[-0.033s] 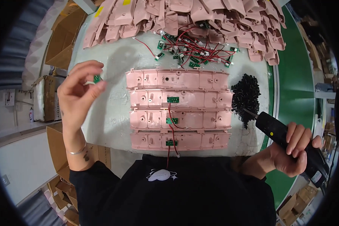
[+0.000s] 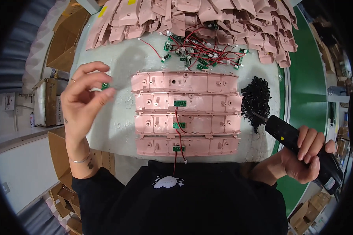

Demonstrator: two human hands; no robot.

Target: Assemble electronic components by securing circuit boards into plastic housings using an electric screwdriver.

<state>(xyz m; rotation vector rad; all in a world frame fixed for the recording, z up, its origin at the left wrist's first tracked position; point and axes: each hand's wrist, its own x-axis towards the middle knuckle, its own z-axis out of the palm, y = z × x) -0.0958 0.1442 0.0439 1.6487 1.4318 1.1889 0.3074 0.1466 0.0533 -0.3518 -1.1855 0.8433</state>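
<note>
A small green circuit board (image 2: 104, 85) is pinched between the thumb and fingers of my left hand (image 2: 84, 88), raised above the left side of the table. My right hand (image 2: 308, 156) is wrapped round a black electric screwdriver (image 2: 282, 132). Its thin bit points left, at the near part of a heap of small black screws (image 2: 256, 100). Several pink plastic panels (image 2: 200, 82) lie in a stack of rows between my hands. The three nearer panels each carry a green board (image 2: 180, 103) with red wires; on the farthest one, bare posts and a dark hole show.
A tangle of green boards with red wires (image 2: 208, 53) lies beyond the rows. Behind it is a large pile of pink plastic parts (image 2: 223, 19). Cardboard boxes (image 2: 68, 37) stand at the left. A green surface (image 2: 304, 98) runs along the table's right side.
My left hand has shifted slightly to the right with the circuit board. The screwdriver in my right hand has tilted very slightly left.
</note>
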